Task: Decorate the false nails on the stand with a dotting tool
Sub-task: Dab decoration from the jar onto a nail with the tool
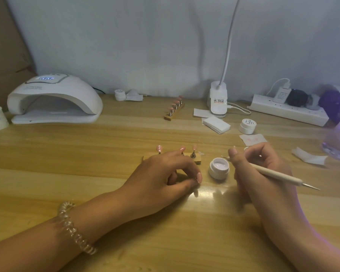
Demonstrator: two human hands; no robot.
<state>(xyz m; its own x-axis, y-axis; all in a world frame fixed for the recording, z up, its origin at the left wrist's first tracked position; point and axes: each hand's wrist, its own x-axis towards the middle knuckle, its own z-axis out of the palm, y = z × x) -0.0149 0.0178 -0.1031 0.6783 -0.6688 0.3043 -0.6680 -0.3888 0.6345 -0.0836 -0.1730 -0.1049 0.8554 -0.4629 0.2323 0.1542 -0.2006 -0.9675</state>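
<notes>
Wooden table (86,154) carries it all: the left hand (161,173) lies curled over the near stand (197,161), thumb and forefinger pinched at something too small to tell, while the right hand (263,167) grips the dotting tool (279,175) like a pen. Its tip hangs by the far rim of the open gel jar (219,170), right of the pink false nails (194,147); loading gel seems the step, then a light, steady dot.
</notes>
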